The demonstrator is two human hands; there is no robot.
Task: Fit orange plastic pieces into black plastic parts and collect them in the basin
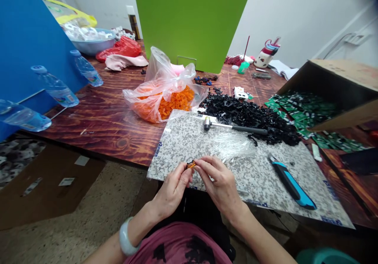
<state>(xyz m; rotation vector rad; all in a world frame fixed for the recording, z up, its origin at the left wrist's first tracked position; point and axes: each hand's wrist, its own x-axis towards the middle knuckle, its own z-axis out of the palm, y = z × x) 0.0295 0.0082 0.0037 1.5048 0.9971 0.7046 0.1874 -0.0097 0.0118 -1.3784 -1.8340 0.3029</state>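
Note:
Close to the front edge of the speckled board point(183, 138), both hands meet at a small black and orange plastic part point(191, 164). My left hand point(173, 189) pinches its black end between thumb and fingers. From the other side, my right hand point(220, 183) has thumb and fingertips closed on the orange side. The fingers hide much of the part. Beyond the hands lie a small hammer point(236, 128), a bundle of thin clear strips point(232, 144) and a heap of black plastic pieces point(245, 114). A clear bag point(153, 84) holds many orange pieces point(177, 102).
A blue and black utility knife point(292, 183) lies on the board's right. Green circuit boards point(298, 110) spill from a cardboard box point(345, 75). Water bottles point(54, 86) stand at the left by a blue panel point(20, 51). A green panel point(191, 23) rises at the back.

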